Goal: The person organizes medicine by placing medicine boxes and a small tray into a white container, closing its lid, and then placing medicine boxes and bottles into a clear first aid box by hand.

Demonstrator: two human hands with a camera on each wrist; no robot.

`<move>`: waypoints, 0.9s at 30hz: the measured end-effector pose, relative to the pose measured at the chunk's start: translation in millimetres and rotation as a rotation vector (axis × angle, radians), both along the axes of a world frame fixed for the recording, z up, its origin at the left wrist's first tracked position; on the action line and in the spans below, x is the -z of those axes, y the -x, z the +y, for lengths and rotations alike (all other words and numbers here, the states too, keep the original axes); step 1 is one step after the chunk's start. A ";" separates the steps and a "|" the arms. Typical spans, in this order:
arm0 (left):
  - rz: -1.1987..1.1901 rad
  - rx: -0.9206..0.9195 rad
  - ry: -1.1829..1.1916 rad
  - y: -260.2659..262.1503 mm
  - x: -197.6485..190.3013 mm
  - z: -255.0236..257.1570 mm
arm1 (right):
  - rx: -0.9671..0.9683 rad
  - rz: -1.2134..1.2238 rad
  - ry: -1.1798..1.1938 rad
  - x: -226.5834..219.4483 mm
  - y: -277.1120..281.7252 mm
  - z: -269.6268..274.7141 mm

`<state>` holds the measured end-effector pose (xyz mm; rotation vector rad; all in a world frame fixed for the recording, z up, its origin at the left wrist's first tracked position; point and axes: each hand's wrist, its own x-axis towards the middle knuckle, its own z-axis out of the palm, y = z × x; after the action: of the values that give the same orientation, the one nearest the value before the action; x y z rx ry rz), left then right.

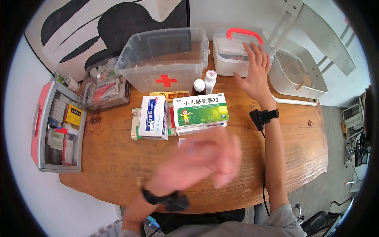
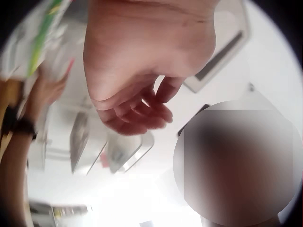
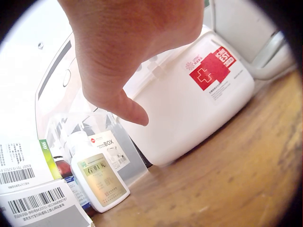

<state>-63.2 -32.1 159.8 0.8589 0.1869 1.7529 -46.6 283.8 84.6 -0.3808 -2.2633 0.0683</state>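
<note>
My right hand (image 1: pixel 256 73), fingers spread, is at the front right of a white first-aid box (image 1: pixel 226 66) with a red handle (image 1: pixel 245 32). In the right wrist view the thumb lies close over the white front of this box (image 3: pixel 189 123). Blurred, my left hand (image 1: pixel 201 156) hovers over the front of the table, its fingers loosely bent and holding nothing in the left wrist view. Just beyond it are a green-and-white medicine box (image 1: pixel 202 112) and a blue-and-white medicine box (image 1: pixel 154 118). Behind these stand a white bottle (image 1: pixel 211 82) and a white-capped dark bottle (image 1: pixel 198 87).
A clear open bin (image 1: pixel 134 75) with a red cross stands at the back. Left of it are a packed clear case (image 1: pixel 106 93) and a glass-fronted medicine cabinet (image 1: pixel 59 130). A white tub (image 1: pixel 296 75) stands at the back right of the wooden table (image 1: pixel 296 138).
</note>
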 end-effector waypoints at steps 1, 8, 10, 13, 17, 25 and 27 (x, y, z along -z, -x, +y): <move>0.243 -0.243 0.063 23.7 -26.8 -17.4 | 0.002 -0.003 0.000 -1.3 1.0 0.1; 1.050 -1.459 0.365 157.2 -59.9 -64.4 | 0.013 0.002 0.000 -3.6 1.1 -1.9; 1.027 -1.518 0.388 178.8 -43.5 -74.7 | -0.023 0.001 0.035 -5.0 -0.3 -3.1; 0.988 -1.553 0.467 193.0 -32.5 -79.3 | -0.091 -0.025 0.141 -15.8 -9.7 7.5; 1.054 -1.502 0.505 197.4 -28.6 -80.5 | -0.194 0.199 0.410 -80.1 -21.6 -34.7; 1.139 -1.471 0.615 199.7 -29.3 -91.9 | -0.504 -0.534 0.261 -108.4 -32.8 -160.3; 1.086 -1.402 0.697 192.1 -32.7 -90.1 | -0.494 -0.576 0.243 -94.6 -31.9 -158.5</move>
<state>-255.3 -122.2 192.5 1.1123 2.4164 1.8557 -14.7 125.2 179.2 0.0611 -2.8844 0.5549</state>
